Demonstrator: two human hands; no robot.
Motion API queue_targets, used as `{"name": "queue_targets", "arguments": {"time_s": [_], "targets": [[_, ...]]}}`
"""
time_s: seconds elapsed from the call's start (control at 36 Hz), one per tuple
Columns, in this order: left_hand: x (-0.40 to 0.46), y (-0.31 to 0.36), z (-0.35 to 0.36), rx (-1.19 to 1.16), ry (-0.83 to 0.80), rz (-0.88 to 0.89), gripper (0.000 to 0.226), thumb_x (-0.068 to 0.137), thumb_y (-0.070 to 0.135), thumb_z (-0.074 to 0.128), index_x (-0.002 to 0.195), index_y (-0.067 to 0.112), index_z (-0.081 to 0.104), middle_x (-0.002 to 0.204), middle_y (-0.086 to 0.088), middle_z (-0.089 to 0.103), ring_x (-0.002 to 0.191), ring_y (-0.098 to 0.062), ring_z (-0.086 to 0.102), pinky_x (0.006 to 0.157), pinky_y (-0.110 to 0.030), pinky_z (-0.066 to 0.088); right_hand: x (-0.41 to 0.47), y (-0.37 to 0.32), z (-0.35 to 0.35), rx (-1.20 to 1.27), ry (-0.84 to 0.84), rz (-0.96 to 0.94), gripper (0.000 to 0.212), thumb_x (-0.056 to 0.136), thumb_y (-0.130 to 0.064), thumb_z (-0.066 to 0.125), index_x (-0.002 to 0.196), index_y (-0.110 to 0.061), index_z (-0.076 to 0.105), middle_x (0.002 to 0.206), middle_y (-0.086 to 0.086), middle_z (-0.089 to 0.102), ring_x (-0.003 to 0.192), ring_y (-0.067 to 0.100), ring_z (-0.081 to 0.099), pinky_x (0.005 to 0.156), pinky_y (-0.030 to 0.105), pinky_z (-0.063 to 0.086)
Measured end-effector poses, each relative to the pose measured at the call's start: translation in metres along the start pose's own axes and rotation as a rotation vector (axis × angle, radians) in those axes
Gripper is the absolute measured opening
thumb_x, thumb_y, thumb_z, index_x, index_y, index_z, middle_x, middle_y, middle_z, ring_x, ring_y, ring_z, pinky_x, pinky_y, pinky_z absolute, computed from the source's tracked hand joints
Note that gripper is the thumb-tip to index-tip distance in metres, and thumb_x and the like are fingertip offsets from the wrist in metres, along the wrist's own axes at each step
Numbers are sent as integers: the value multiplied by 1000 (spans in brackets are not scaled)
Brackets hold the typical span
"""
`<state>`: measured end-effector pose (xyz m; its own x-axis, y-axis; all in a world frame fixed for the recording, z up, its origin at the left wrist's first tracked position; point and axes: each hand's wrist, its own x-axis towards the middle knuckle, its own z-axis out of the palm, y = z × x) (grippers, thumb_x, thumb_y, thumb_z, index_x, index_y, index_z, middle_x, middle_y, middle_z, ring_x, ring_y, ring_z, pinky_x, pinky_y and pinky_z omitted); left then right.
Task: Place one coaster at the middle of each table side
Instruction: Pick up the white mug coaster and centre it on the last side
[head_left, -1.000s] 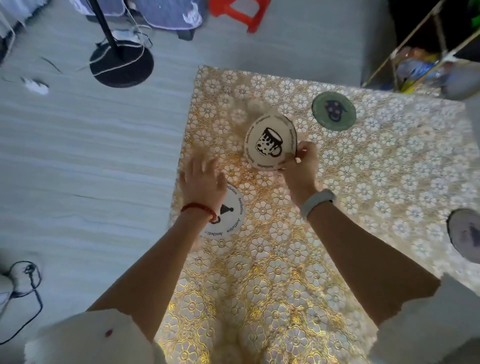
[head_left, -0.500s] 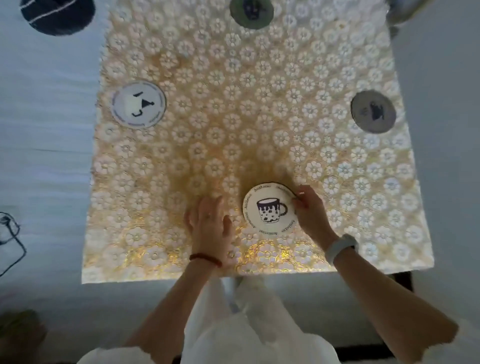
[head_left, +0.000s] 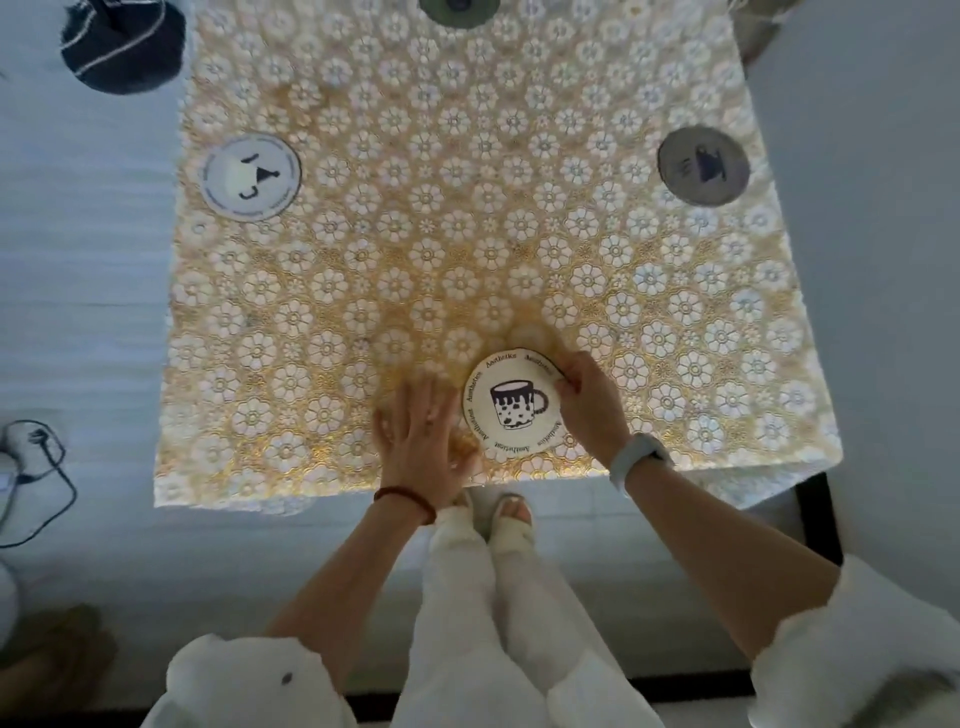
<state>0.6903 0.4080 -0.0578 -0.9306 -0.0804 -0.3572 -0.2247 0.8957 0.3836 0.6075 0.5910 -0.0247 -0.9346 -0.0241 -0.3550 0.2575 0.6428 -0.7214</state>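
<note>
Pale grey floor (head_left: 93, 291) lies all around the square table (head_left: 363, 291), which wears a gold cloth full of white flowers. I look straight down on it from above. Near the edge closest to me, about the middle of that side, sits the cream mug coaster (head_left: 511, 402) with a spotted mug drawn on it. My right hand (head_left: 589, 402) pinches its right rim between thumb and fingers, and the coaster seems to lie flat on the cloth (I cannot tell if the far rim is lifted a bit). My left hand (head_left: 423, 436) rests flat and open on the cloth just beside the coaster's left side, holding nothing. On the left side of the table lies a white coaster (head_left: 251, 176) with black marks. On the right side lies a grey coaster (head_left: 703, 166). At the far side, a green coaster (head_left: 457, 10) is cut off by the top edge. A white watch (head_left: 636, 457) is on my right wrist, and a red band (head_left: 405, 496) on my left.
</note>
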Motion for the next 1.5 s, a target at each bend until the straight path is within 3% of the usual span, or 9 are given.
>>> {"name": "queue_targets", "arguments": {"time_s": [0.11,0.22,0.33,0.5,0.69,0.81,0.92,1.11,1.5], "targets": [[7,-2,-7,31,-30,11,90,67,57,63,139,33,14,155,-3,-6,140,-27,-13,109,-64,-2,-3,-2,4,23,28,3,14,88,-8,47,100,-12,53,75,-7,59,65,12,56,51,20,44],[15,-5,-12,42,-16,37,99,61,56,68,139,33,12,155,-3,0,141,-27,-10,109,-64,-1,-2,-7,8,18,15,20,10,88,-6,46,97,-7,48,83,13,63,67,28,58,55,33,49],[20,-7,-16,78,3,67,104,57,56,72,139,34,12,154,-3,4,140,-27,-8,108,-63,1,3,-10,11,-57,11,4,14,88,-7,44,101,-9,48,82,10,63,69,26,57,59,34,48],[27,-5,-16,99,5,77,97,59,60,68,137,34,17,153,-5,8,141,-28,-4,109,-64,6,13,-7,10,-165,36,1,16,89,-12,42,103,-8,48,70,9,60,58,27,56,50,35,48],[32,-2,-14,87,25,88,96,59,62,67,137,30,20,153,-6,8,141,-27,-2,110,-63,3,15,-4,1,-259,-6,-55,45,87,-8,41,130,-20,37,107,14,55,83,22,47,70,36,48],[31,-1,-15,85,31,87,96,59,63,66,137,30,22,153,-6,10,141,-28,-1,110,-62,4,4,-7,-7,-325,-2,-108,46,85,-6,42,130,-18,36,114,20,52,97,35,53,78,48,52],[31,2,-14,91,30,69,97,59,64,65,138,30,20,154,-6,8,141,-28,-4,109,-61,1,-6,-1,-11,-501,-66,-182,50,84,-13,50,132,-13,37,133,16,42,115,33,39,96,48,42],[30,2,-12,86,32,58,96,61,62,65,140,30,20,154,-7,6,141,-29,-5,109,-60,-1,-10,8,-17,-669,-146,-227,51,86,-35,49,131,-14,36,135,12,35,119,29,31,98,42,35],[31,2,-13,73,19,37,95,60,61,66,138,32,21,154,-3,6,141,-26,-5,110,-59,0,-11,9,-14,-742,-140,-241,52,85,-37,49,130,-16,34,130,7,37,116,27,35,96,42,38]]}}
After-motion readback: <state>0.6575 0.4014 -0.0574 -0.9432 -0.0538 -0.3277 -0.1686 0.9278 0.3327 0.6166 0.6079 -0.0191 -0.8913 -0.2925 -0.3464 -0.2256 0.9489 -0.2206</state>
